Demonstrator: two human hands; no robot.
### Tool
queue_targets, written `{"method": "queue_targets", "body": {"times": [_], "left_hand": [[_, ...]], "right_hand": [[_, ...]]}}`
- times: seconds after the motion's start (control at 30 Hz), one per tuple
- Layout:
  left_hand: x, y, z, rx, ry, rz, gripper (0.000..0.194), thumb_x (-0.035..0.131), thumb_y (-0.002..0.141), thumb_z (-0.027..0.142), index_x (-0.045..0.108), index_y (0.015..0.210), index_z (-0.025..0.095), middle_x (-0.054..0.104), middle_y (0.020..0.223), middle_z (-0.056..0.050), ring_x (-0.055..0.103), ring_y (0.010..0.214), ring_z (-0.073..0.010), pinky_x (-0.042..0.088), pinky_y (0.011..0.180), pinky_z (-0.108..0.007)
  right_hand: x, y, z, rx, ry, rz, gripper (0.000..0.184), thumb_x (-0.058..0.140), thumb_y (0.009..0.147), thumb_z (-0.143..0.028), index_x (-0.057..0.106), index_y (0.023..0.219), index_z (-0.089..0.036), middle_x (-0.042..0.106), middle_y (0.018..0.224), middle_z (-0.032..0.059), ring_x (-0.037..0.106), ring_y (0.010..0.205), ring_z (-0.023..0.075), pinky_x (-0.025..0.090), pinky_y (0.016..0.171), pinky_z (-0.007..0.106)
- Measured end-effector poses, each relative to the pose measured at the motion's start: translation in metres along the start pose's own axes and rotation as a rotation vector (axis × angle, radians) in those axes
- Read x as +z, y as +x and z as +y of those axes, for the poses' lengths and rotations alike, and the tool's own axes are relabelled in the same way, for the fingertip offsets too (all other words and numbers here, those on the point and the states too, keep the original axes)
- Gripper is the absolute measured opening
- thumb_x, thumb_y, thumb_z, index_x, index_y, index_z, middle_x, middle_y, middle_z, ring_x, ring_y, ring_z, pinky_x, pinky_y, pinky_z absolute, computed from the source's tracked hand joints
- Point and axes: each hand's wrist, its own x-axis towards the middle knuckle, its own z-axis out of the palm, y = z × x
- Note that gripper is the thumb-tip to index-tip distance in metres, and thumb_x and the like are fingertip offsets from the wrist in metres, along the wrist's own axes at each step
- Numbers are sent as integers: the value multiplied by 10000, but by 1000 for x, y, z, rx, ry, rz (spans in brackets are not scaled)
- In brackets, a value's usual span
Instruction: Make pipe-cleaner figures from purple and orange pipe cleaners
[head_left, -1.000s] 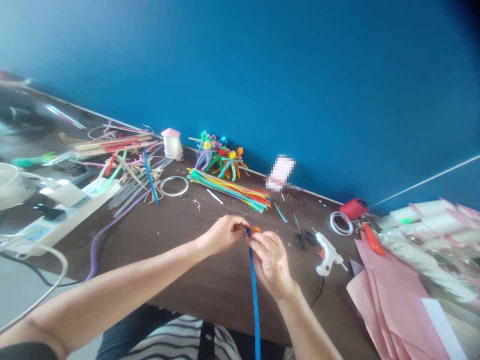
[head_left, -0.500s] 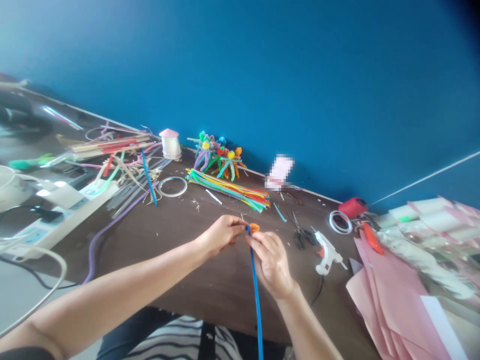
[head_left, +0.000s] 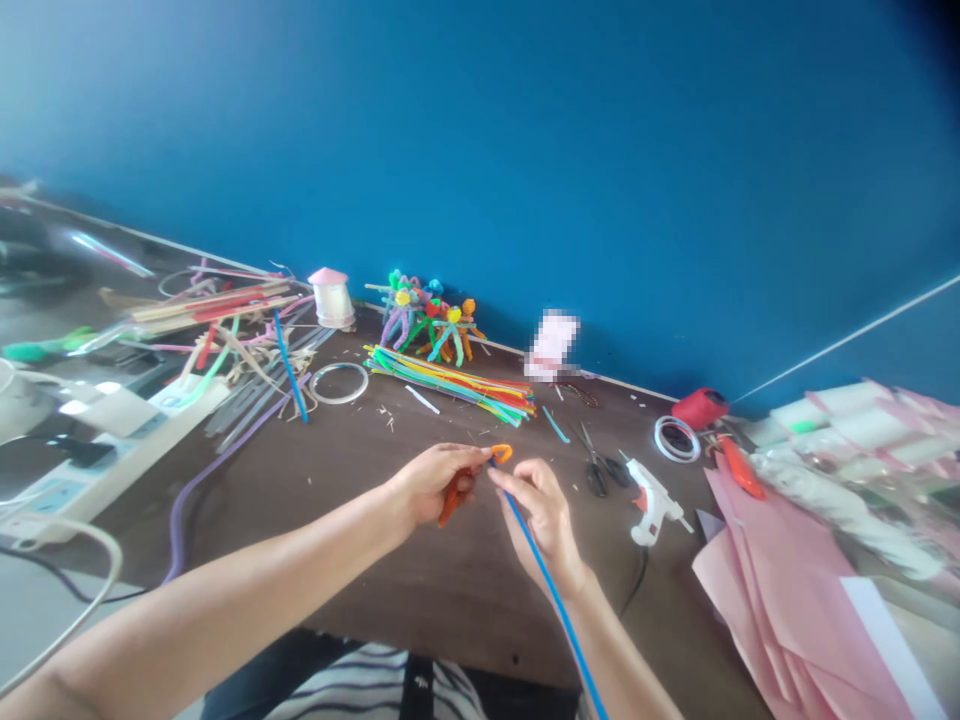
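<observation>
My left hand [head_left: 442,482] is closed on an orange pipe cleaner [head_left: 502,453], whose curled loop sticks out past the fingertips while another orange part hangs below the palm. Between thumb and fingers, my right hand [head_left: 541,510] pinches a long blue pipe cleaner [head_left: 559,600]. Its near end meets the orange loop at my left fingertips, and the rest slants down past my right wrist. How the two are joined there is hidden by the fingers. Just beyond my hands lies a bundle of colourful pipe cleaners [head_left: 450,385].
Several pipe-cleaner figures [head_left: 431,315] stand by the wall. Scissors [head_left: 594,462] and a white glue gun [head_left: 654,500] lie to the right, near pink sheets [head_left: 780,580]. A power strip [head_left: 112,460], a tape ring [head_left: 339,383] and a small pink-topped container [head_left: 331,298] are left.
The blue pipe cleaner has swung from hanging nearly straight down to slanting right across my right wrist. My left hand has turned, showing more orange beneath it.
</observation>
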Motion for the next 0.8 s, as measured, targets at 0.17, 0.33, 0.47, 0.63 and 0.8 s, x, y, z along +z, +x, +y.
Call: {"method": "queue_targets", "body": {"times": [0.17,0.33,0.47,0.63,0.8], "left_hand": [[0,-2,0,-79,-59,-22,133,623,654,224,531,634,131,390,497,81,293,360,-9,310,376,-144],[0,-4,-2,-62,-122,-72,139,616,689,243,527,686,136,401,548,68,326,379,-5,330,379,-128],[0,-5,-4,-22,-150,-134,140,601,711,257,523,706,140,392,558,65,326,383,-6,350,387,-128],[-2,-7,-4,1,-153,-208,172,622,695,269,508,699,140,406,578,59,332,396,-10,366,404,-141],[-3,-8,-2,-47,-177,-212,170,614,703,268,497,714,144,379,572,62,320,393,-11,366,408,-139]], "right_hand": [[-6,2,-5,105,204,-3,268,530,777,-195,619,1019,-268,443,792,12,495,735,133,445,670,271],[-4,1,-3,369,544,58,177,537,784,-256,663,905,-229,510,828,28,504,676,120,421,587,240],[3,2,0,553,833,195,97,616,712,-265,678,763,-211,568,787,16,518,722,138,410,646,253],[1,7,-4,751,1071,209,76,694,622,-243,641,622,-189,569,609,-29,472,587,99,377,606,226],[-3,9,-7,821,1194,205,121,735,573,-225,629,578,-169,545,549,-36,448,548,84,346,570,212]]}}
